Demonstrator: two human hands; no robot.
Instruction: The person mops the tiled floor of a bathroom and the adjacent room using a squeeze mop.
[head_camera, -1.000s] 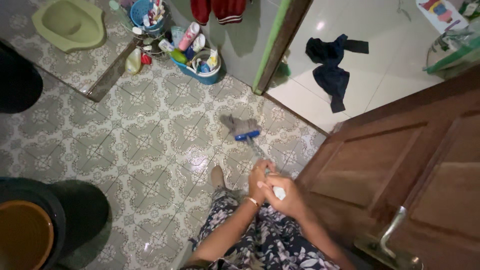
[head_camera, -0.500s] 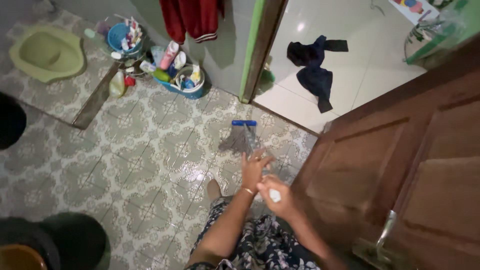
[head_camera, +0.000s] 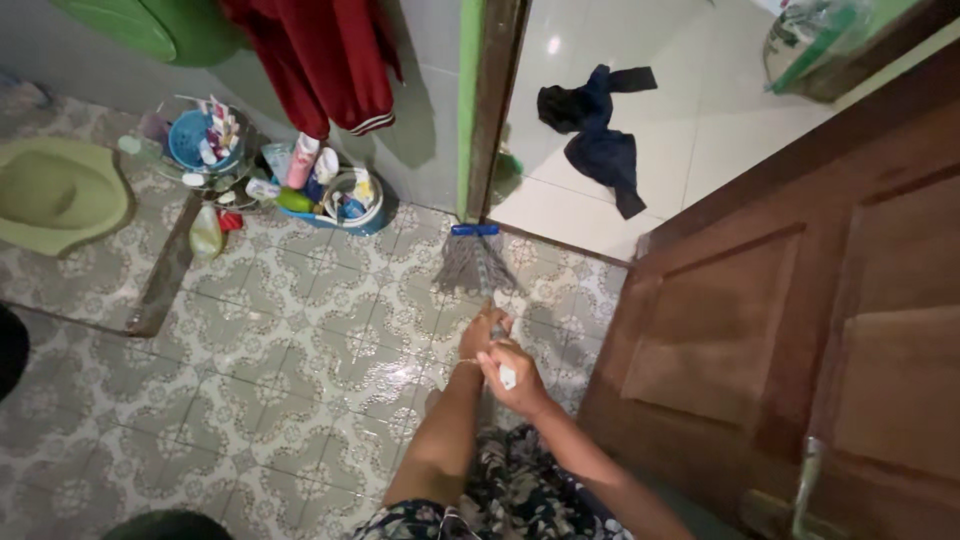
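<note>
On wet patterned floor tiles (head_camera: 300, 340) by wooden door (head_camera: 800, 320), mop (head_camera: 474, 262).

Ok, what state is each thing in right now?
Grey string mop with blue head: strands on the wet patterned tile floor.
Left hand: gripping the mop handle.
Right hand: gripping the handle top.
Brown wooden door: open.
Dark blue cloth: crumpled on the white floor.
</note>
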